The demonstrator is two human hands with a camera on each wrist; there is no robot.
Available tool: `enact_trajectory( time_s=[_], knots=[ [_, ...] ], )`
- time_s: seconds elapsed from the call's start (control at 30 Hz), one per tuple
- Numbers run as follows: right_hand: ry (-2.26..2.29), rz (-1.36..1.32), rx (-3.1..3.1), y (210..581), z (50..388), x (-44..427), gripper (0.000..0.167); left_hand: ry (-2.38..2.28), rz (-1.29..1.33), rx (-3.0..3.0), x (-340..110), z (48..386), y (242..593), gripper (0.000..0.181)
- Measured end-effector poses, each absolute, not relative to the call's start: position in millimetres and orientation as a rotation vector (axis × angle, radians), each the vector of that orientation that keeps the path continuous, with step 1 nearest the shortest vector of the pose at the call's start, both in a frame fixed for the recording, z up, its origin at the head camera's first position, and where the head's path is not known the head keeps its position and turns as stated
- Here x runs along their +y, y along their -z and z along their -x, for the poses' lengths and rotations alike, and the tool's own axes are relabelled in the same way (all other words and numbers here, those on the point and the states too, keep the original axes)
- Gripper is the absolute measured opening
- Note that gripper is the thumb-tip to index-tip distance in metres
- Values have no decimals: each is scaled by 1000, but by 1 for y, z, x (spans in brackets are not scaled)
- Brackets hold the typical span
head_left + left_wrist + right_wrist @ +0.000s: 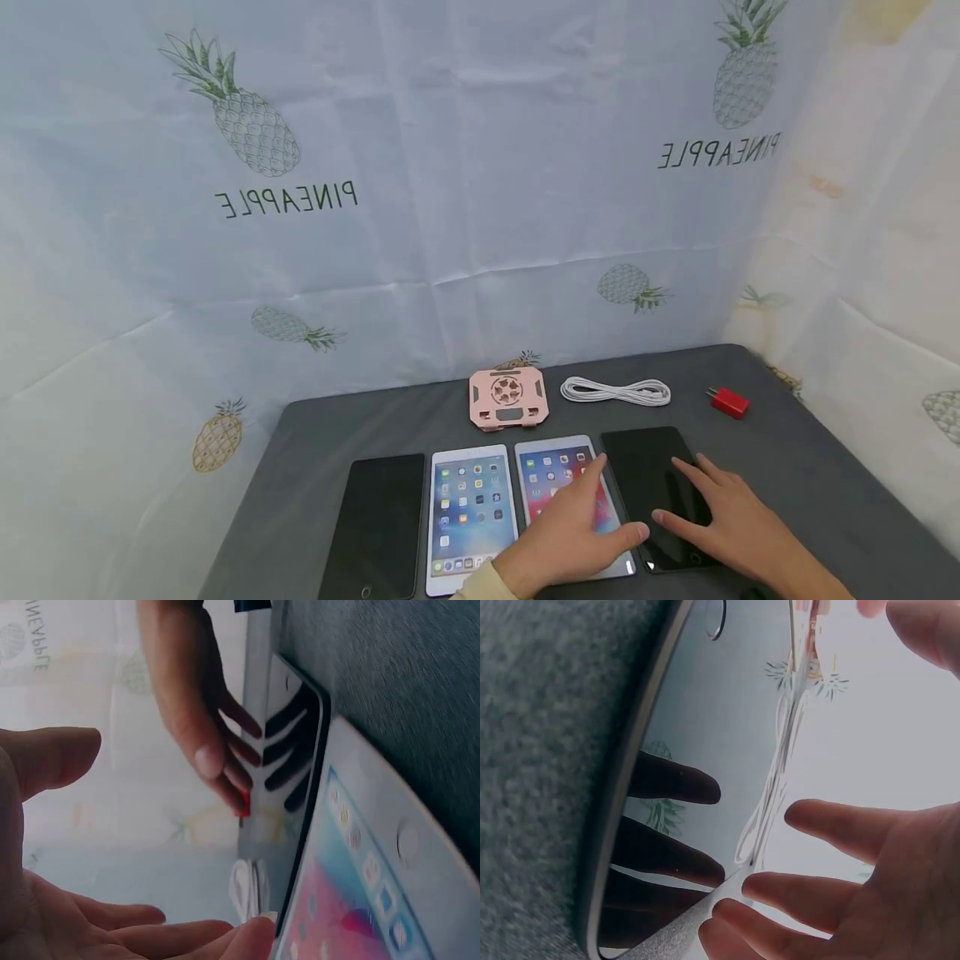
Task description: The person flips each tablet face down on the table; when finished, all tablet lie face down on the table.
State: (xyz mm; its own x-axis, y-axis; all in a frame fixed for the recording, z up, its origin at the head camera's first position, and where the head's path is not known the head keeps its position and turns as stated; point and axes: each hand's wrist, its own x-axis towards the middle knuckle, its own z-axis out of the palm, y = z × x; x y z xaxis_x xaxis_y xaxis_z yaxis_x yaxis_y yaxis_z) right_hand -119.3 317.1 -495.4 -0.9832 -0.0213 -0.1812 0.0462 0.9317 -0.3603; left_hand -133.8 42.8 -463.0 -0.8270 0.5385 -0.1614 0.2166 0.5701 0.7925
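Note:
Several tablets lie flat in a row. My left hand (564, 537) is over a lit white tablet (542, 477) with a pink and blue screen, fingers extended and thumb spread. In the left wrist view, its fingertips (251, 941) are close to that tablet; contact is unclear. My right hand (731, 517) hovers with spread fingers over the rightmost black tablet (637, 457), whose dark screen mirrors the fingers in the right wrist view. A gap shows between those fingertips (802, 814) and the glass. Neither hand grips anything.
Left of the hands lie another lit white tablet (471, 508) and a black tablet (381, 517). Behind the row are a pink flat bracket-like device (508, 398), a coiled white cable (615, 392) and a red plug charger (729, 403). Pineapple-print cloth (480, 208) hangs behind the grey table (300, 467).

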Motion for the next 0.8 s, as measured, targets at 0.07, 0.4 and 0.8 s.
enact_trajectory(
  time_s=[0.07,0.4,0.8],
  knots=[
    [552,-18,2893,496,120,317,101,-1151,-581,2387,51,133,465,90],
    [527,49,2937,499,120,318,93,-1315,-429,2267,79,139,476,81],
    [571,39,2927,496,119,323,94,-1446,-231,2166,92,142,469,79]
  ],
)
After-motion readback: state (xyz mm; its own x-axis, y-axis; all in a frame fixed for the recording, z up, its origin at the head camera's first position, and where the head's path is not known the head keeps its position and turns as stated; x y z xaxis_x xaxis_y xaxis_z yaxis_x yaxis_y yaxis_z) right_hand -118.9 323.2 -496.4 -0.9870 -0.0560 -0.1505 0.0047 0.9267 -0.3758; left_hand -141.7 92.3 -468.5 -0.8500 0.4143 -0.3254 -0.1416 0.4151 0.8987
